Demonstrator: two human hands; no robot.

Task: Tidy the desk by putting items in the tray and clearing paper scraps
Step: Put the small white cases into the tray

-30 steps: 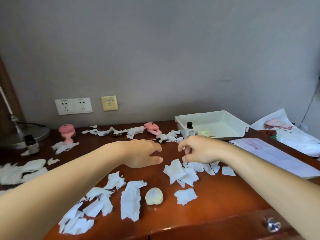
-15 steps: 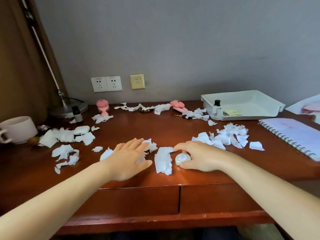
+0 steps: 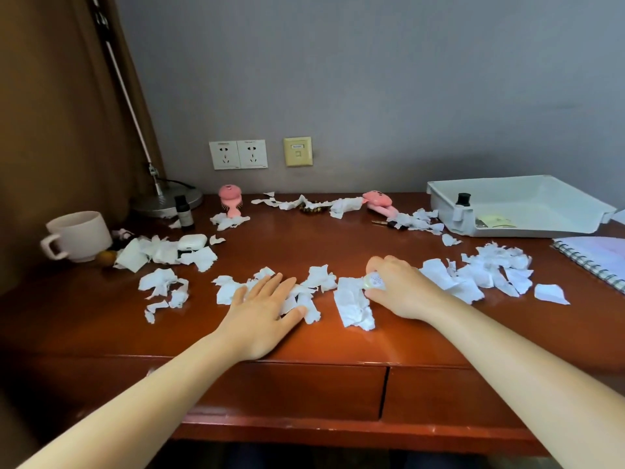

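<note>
Torn white paper scraps (image 3: 487,269) lie scattered over the red-brown desk (image 3: 324,343). My right hand (image 3: 402,289) is closed around a small round white container (image 3: 373,281) at the desk's middle. My left hand (image 3: 267,302) lies flat, fingers spread, on a patch of scraps (image 3: 236,289). The white tray (image 3: 527,228) stands at the back right, holding a small dark-capped bottle (image 3: 462,200) and a yellow note (image 3: 495,221).
A white mug (image 3: 79,235), an earbud case (image 3: 192,241) and a small dark bottle (image 3: 184,212) are at the left. Two pink items (image 3: 230,199) (image 3: 378,202) and a bead bracelet (image 3: 313,208) lie along the back. A spiral notebook (image 3: 595,258) sits far right.
The view swung down and back from the desk. My right hand came back from the far scraps and closed on the round container. My left hand flattened onto the scraps.
</note>
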